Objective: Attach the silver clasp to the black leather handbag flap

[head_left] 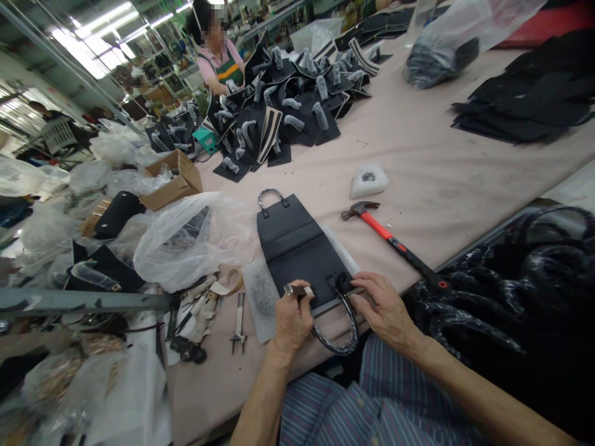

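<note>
A black bag (302, 254) lies flat near the table's (446, 148) edge, its plastic-wrapped handle (341, 351) toward the person. The left hand (294, 319) grips a small tool (295, 290); the right hand (385, 306) is at the bag's corner, its hold unclear. A tool slip could scratch the bag.

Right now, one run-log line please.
left hand: holding metal-ended tool | right hand: at black bag panel, beside plastic-wrapped handle | claw hammer: on table, unheld
</note>
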Available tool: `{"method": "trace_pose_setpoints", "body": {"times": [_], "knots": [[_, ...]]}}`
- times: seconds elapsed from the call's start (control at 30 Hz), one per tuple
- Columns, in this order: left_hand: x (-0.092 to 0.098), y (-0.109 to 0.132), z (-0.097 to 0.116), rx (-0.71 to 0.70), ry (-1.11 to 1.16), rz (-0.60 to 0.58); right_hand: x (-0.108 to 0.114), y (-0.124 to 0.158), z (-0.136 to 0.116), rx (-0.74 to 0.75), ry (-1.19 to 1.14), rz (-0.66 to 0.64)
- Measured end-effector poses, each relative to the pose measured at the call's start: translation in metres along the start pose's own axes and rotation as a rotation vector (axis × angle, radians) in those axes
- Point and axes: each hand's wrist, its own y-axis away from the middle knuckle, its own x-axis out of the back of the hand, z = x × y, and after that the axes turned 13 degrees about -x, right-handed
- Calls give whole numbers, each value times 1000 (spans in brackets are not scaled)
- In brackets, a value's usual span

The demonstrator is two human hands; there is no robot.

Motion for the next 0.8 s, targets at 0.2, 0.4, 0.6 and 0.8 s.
{"method": "trace_pose_setpoints", "body": {"times": [0.2, 0.4, 0.6, 0.8], "knots": [[-3, 1, -1, 2, 12, -13, 25, -23, 9, -34, 57, 83], [-3, -3, 0, 34, 14, -9, 70, -72, 59, -90, 455, 217], [-1, -9, 5, 69, 35, -83, 81, -90, 87, -226, 620, 24], [-1, -5, 4, 124, 45, -111, 76, -110, 60, -807, -109, -331]]}}
